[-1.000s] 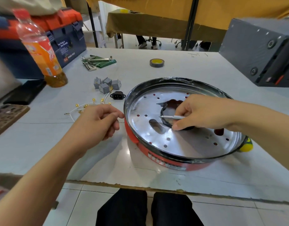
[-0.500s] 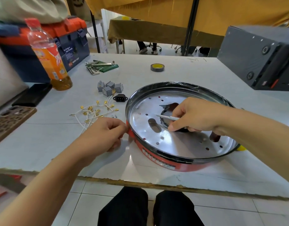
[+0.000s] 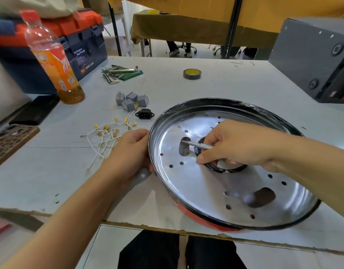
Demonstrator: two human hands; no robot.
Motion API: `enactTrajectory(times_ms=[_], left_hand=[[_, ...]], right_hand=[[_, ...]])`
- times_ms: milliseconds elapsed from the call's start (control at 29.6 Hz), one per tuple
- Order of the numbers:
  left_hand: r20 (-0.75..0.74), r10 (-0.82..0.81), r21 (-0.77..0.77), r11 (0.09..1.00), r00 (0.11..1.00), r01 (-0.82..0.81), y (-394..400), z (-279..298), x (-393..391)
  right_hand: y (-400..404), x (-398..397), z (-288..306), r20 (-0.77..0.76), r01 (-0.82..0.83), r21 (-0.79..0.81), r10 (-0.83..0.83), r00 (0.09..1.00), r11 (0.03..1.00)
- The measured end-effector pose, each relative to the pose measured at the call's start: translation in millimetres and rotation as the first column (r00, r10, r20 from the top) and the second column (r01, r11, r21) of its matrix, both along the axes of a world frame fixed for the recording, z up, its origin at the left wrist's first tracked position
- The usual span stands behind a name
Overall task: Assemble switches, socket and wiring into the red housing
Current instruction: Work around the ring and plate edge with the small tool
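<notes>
The round red housing point(image 3: 198, 216) with a shiny perforated metal plate inside lies tilted at the table's front right. My left hand point(image 3: 128, 158) grips its left rim. Over the plate's middle, my right hand point(image 3: 237, 144) pinches a thin metal screwdriver point(image 3: 196, 145) whose tip points at an oval slot. Left of the housing lie several grey switches point(image 3: 131, 100), a black socket point(image 3: 144, 114) and white wires with gold terminals point(image 3: 107, 136).
An orange drink bottle point(image 3: 54, 61) and a blue-orange toolbox point(image 3: 76, 41) stand at the back left. Hex keys point(image 3: 116, 73) and a tape roll point(image 3: 192, 73) lie further back. A grey box point(image 3: 315, 61) sits at the right. A phone point(image 3: 10, 140) lies left.
My left hand moved right from the wires to the housing's rim and gripped it. The housing now sits tilted and closer to the table's front edge. The right hand still holds the screwdriver.
</notes>
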State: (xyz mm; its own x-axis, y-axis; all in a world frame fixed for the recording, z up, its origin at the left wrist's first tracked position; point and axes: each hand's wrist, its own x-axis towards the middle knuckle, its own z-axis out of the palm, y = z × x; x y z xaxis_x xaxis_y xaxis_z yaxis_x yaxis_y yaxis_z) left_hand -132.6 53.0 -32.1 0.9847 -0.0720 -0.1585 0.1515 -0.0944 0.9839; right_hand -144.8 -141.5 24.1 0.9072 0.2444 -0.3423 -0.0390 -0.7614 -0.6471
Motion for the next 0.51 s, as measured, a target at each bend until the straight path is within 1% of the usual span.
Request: enactTrajectory(times_ms=[68, 236, 507], left_hand=[[-0.015, 0.018, -0.023, 1.0, 1.0, -0.019, -0.4, -2.9, 0.5], [-0.011, 0.012, -0.041, 0.999, 1.0, -0.012, 1.7, -4.0, 1.8], [-0.013, 0.009, -0.072, 0.997, 1.0, -0.01, 1.3, -4.5, 2.5]], right_hand=[[-0.9, 0.9, -1.4, -0.033, 0.011, 0.038, -0.009, 0.999, 0.999], [-1.7, 2.6, -2.8, -0.067, 0.004, 0.066, 0.0, 0.998, 0.998], [-2.1, 5.7, -4.2, -0.066, -0.016, 0.049, 0.019, 0.998, 0.999]])
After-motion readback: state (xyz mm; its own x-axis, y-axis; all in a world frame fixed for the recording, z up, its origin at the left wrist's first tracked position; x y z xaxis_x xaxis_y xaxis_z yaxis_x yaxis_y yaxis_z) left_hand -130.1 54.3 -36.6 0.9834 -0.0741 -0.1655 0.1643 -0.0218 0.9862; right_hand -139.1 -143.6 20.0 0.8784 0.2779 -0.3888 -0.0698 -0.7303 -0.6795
